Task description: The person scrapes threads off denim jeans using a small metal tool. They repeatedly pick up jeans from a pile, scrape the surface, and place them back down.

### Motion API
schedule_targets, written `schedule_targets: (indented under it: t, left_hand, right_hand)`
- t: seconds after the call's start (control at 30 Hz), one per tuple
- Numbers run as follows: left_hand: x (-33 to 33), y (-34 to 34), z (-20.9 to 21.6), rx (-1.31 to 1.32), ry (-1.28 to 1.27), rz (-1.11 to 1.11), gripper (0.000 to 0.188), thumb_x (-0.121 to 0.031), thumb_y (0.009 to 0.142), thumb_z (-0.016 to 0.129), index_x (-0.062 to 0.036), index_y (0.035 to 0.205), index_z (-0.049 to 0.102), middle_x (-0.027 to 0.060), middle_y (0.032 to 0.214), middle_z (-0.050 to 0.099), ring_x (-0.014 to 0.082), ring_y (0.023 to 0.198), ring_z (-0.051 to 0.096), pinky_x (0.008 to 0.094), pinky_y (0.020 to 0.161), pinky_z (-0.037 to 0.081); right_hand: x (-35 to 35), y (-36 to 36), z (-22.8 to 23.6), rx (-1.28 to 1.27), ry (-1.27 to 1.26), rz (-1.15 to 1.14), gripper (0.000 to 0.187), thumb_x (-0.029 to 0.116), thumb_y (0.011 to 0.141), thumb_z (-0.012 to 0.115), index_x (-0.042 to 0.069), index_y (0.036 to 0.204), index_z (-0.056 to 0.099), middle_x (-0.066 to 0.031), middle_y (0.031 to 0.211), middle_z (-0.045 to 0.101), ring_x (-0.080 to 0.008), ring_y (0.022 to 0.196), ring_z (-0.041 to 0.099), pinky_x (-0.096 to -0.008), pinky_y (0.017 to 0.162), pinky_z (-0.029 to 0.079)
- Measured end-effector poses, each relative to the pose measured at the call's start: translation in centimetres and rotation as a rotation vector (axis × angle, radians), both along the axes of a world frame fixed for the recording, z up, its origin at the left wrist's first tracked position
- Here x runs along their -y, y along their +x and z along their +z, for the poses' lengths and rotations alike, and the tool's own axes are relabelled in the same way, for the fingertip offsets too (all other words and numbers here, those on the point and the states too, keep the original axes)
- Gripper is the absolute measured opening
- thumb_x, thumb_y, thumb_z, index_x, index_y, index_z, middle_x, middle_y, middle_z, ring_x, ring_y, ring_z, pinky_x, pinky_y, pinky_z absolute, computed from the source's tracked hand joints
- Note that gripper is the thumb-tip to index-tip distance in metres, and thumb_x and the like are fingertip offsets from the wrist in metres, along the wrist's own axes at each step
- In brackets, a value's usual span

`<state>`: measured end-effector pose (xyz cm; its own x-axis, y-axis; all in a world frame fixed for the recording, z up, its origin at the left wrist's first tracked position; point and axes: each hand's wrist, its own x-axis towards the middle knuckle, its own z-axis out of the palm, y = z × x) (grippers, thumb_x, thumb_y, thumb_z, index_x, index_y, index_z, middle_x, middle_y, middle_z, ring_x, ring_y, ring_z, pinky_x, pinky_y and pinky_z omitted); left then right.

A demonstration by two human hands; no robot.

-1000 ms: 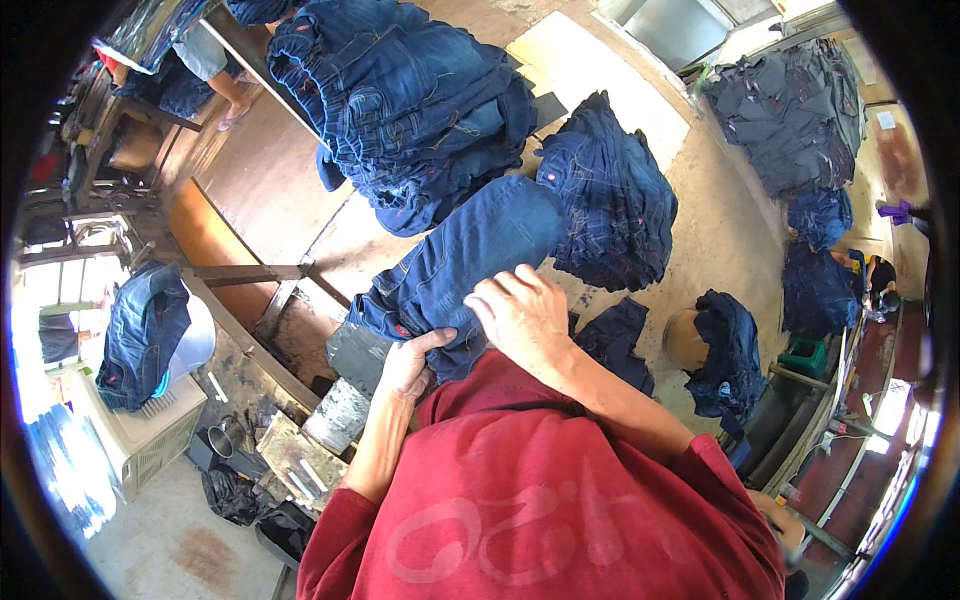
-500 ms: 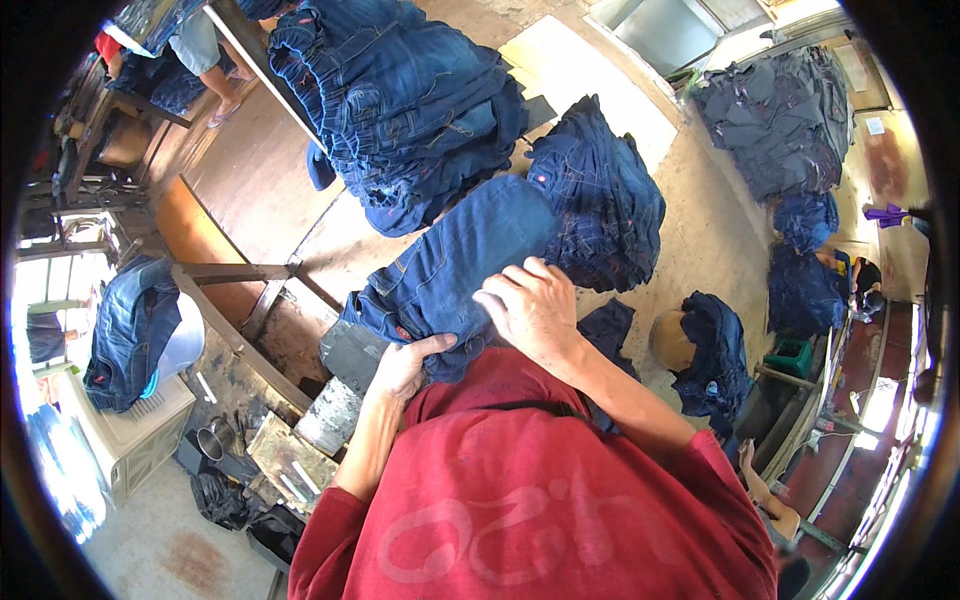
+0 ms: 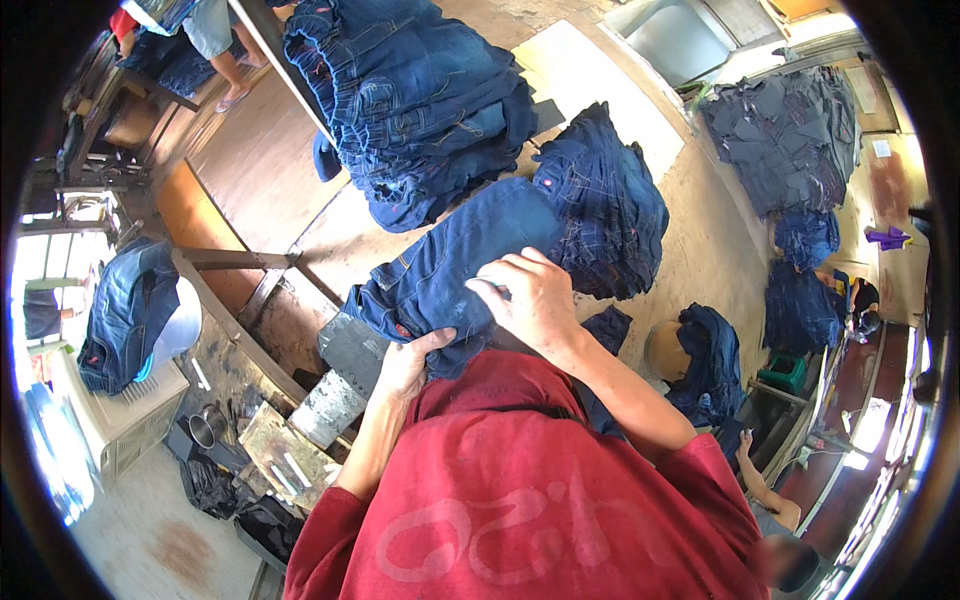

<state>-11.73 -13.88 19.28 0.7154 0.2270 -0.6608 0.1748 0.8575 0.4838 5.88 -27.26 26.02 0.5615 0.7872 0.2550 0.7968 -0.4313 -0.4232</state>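
Note:
A dark blue pair of jeans (image 3: 455,250) lies stretched out in front of me, its waist end close to my body. My left hand (image 3: 408,362) grips the near edge, thumb pressed on top and the other fingers out of sight underneath. Above the denim, my right hand (image 3: 530,300) is closed in a pinch, thumb against curled fingers. Something small and pale may be between those fingertips, too little of it showing to name. Faint light marks show on the cloth near this hand. What supports the jeans is hidden below them.
Beyond the jeans rise a big pile of denim (image 3: 410,100) and a smaller denim stack (image 3: 605,210). Dark grey garments (image 3: 780,140) lie at the far right. Jeans hang over a chair (image 3: 130,310) at left, beside a metal cup (image 3: 207,427). Other people are partly visible.
My right hand has shifted slightly, and its fingers look more curled. My left hand keeps its hold on the jeans. At lower right, another person's arm and head show more.

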Motion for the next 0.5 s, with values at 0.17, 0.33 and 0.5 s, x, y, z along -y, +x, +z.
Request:
schedule_targets:
  t: [0.17,0.33,0.5]
  left_hand:
    - [0.4,-0.2,-0.5,-0.039,-0.054,0.030,0.052,0.010,0.086,0.078,0.0027,0.136,0.066,0.0143,0.123,0.078,0.0293,0.111,0.077,0.0447,0.097,0.065]
    - [0.4,-0.5,-0.6,-0.030,-0.059,-0.002,0.053,0.009,0.084,0.079,-0.0002,0.135,0.068,0.0125,0.127,0.076,0.0272,0.113,0.075,0.0439,0.103,0.061]
    - [0.5,-0.3,-0.4,0.006,-0.036,0.018,0.054,0.010,0.085,0.078,0.0020,0.138,0.067,0.0145,0.127,0.076,0.0291,0.112,0.076,0.0454,0.102,0.062]
  right_hand:
    - [-1.3,-0.5,0.0,0.035,-0.098,0.085,0.015,0.029,0.090,0.085,0.017,0.085,0.077,0.0012,0.080,0.070,-0.0225,0.078,0.066,-0.0377,0.070,0.055]
    - [-1.1,0.0,0.1,0.037,-0.098,0.117,0.017,0.034,0.092,0.080,0.019,0.085,0.075,0.0018,0.084,0.070,-0.0231,0.087,0.066,-0.0414,0.077,0.054]
    - [-1.0,1.2,-0.2,-0.107,0.035,0.060,0.011,0.027,0.087,0.085,0.019,0.084,0.079,0.0015,0.080,0.072,-0.0234,0.080,0.067,-0.0388,0.072,0.056]
